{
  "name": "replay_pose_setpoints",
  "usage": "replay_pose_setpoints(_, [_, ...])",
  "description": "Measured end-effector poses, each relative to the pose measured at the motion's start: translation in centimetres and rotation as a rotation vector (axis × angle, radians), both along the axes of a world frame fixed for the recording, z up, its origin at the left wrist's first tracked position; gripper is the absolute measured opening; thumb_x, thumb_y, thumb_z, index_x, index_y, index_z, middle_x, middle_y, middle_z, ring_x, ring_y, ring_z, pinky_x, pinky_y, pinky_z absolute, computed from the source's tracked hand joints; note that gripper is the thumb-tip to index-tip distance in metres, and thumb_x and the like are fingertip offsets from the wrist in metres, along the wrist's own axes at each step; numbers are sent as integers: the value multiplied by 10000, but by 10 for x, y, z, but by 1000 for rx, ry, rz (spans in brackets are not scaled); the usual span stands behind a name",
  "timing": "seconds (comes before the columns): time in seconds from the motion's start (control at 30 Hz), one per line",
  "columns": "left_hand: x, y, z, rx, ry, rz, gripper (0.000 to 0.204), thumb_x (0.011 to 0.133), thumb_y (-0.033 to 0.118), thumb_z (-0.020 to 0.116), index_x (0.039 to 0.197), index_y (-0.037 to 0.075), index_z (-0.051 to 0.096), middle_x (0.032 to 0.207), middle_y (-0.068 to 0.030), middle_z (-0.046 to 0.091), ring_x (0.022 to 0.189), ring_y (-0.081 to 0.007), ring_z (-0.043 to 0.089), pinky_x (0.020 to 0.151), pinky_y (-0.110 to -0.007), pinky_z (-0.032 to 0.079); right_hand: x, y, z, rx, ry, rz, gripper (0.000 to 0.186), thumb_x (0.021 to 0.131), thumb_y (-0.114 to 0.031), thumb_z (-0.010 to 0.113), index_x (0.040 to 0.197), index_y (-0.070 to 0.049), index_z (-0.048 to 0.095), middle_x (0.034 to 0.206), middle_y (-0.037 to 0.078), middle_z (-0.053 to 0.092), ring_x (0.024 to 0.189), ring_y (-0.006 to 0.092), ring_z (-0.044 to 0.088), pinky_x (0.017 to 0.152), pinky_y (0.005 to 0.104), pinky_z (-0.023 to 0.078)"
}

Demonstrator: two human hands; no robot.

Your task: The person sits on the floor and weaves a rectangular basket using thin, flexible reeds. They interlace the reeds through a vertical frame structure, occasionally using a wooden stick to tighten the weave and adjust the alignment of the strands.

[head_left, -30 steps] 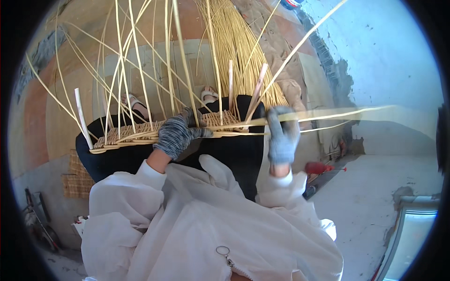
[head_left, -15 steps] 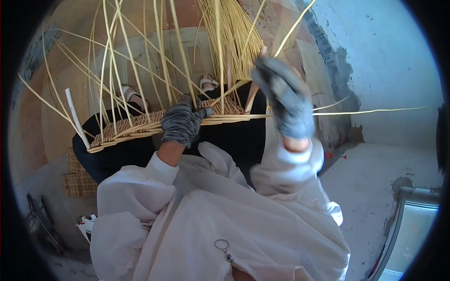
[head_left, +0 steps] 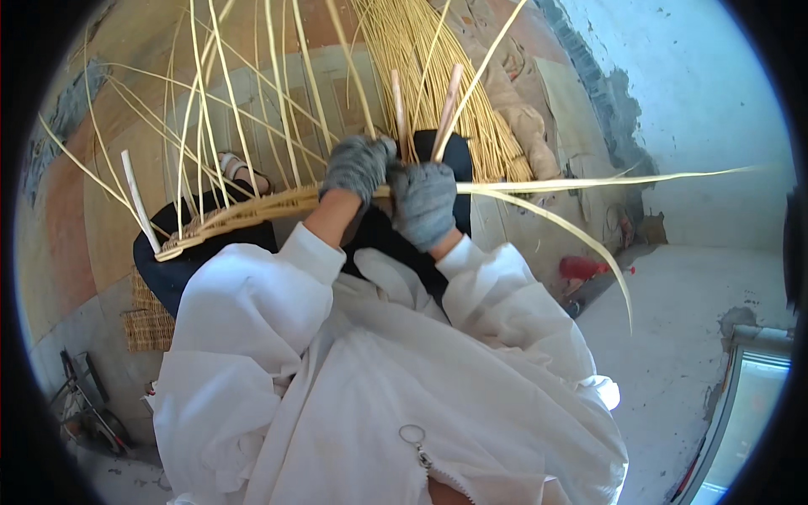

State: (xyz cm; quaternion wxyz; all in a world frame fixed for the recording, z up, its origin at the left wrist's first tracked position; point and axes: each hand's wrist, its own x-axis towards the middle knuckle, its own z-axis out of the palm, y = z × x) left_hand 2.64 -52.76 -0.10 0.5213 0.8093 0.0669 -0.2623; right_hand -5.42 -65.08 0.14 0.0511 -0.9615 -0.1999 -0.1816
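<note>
A partly woven wicker piece (head_left: 261, 207) lies across my lap, with thin upright rods rising from its far side. My left hand (head_left: 358, 168), in a grey knit glove, is closed on its edge near the right part. Close beside it, my gloved right hand (head_left: 423, 202) is closed around pale willow rods. Two of these run out to the right: a straight willow rod (head_left: 581, 183) and another rod (head_left: 589, 238) that curves downward. Thick peeled sticks stand at the piece's ends, one stick (head_left: 139, 202) on the left and another stick (head_left: 448, 109) on the right. My fingers hide the weave beneath them.
A large bundle of willow rods (head_left: 450, 93) lies on the floor ahead to the right. A woven wicker panel (head_left: 147, 324) lies at the left, near a wheeled metal object (head_left: 93, 412). A red object (head_left: 582, 268) sits by the white wall (head_left: 707, 109) at the right.
My right hand has come down from its raised place, from open to closed around the rods beside my left hand. My left hand has shifted right; one rod now bends downward.
</note>
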Motion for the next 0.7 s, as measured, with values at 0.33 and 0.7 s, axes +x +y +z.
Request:
replay_pose_setpoints(0.33, [-25, 1, 17, -261, -176, 111, 460, 827, 394, 597, 948, -48, 642, 771, -164, 646, 684, -237, 596, 660, -330, 463, -62, -63, 11, 1525, 613, -414, 238, 835, -300, 646, 879, -69, 607, 875, 81, 625, 686, 144, 596, 576, 258, 485])
replay_pose_setpoints(0.7, [-55, 31, 60, -349, -268, -213, 385, 780, 278, 702, 994, -23, 593, 832, -85, 649, 790, -175, 599, 756, -310, 476, -79, -60, 65, 1493, -120, 66, 161, 800, -31, 629, 941, -12, 555, 937, 172, 617, 811, 202, 614, 718, 339, 519])
